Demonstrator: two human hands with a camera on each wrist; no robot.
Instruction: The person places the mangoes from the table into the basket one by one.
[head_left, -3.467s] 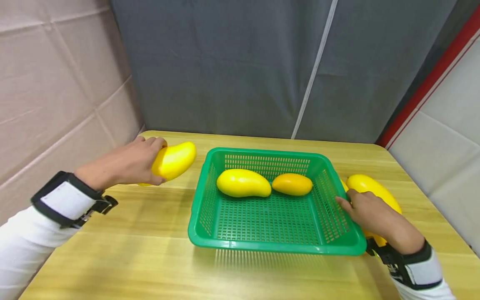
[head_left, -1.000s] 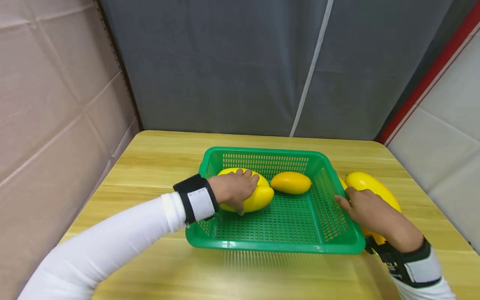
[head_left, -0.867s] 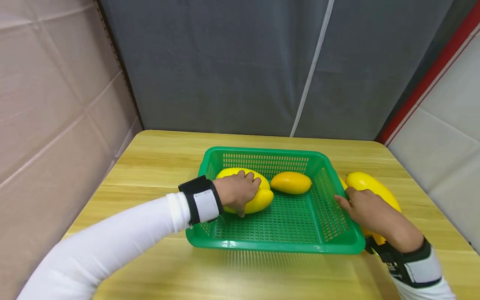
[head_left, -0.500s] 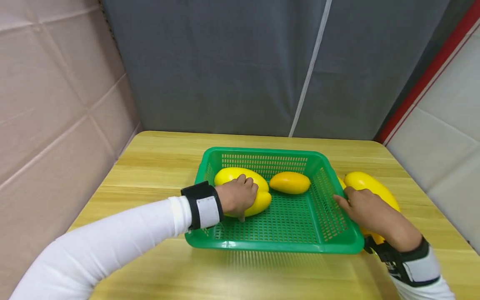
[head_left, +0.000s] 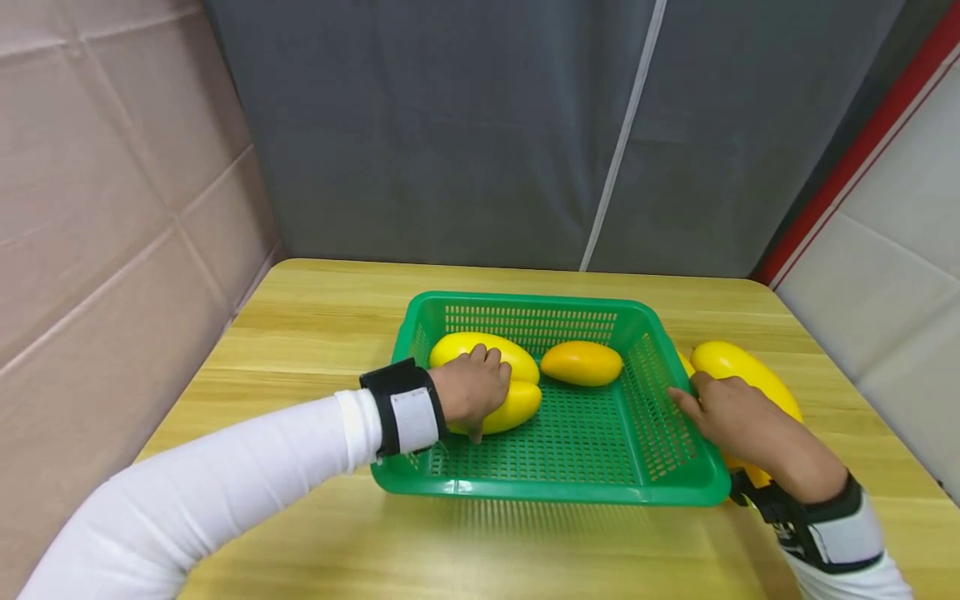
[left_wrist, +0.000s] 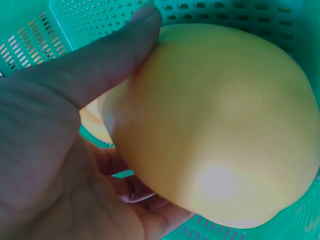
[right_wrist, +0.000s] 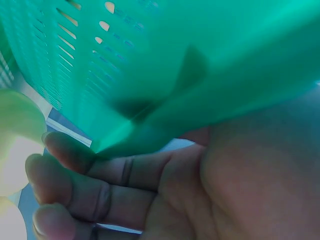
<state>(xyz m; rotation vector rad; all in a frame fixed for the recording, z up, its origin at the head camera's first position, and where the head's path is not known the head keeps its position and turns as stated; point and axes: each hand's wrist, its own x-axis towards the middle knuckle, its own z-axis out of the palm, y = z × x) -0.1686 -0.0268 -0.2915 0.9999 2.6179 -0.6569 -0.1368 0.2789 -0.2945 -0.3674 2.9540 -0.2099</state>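
Note:
Inside the green plastic basket [head_left: 551, 495], my left hand [head_left: 474, 390] holds a yellow mango [head_left: 523, 406], thumb on the near side. The left wrist view shows the thumb and fingers around that mango [left_wrist: 220, 125], which sits low in the basket. Directly behind it lies another yellow mango [head_left: 480, 343], partly covered by the hand. A smaller orange-yellow mango [head_left: 582, 363] lies to the right in the same basket. My right hand [head_left: 738, 414] grips the basket's right rim, thumb over the edge. In the right wrist view its fingers [right_wrist: 120, 195] curl beneath the green rim [right_wrist: 150, 130].
Outside the basket on the right, a yellow mango [head_left: 746, 375] lies on the wooden table [head_left: 300, 325], with more yellow fruit partly hidden by the right hand. A grey curtain [head_left: 435, 142] stands behind the table. Pale walls close off both sides.
My left hand has carried the mango from left of the basket into it, in front of the other yellow mango. Lately it shifts only slightly. The right hand stays on the rim.

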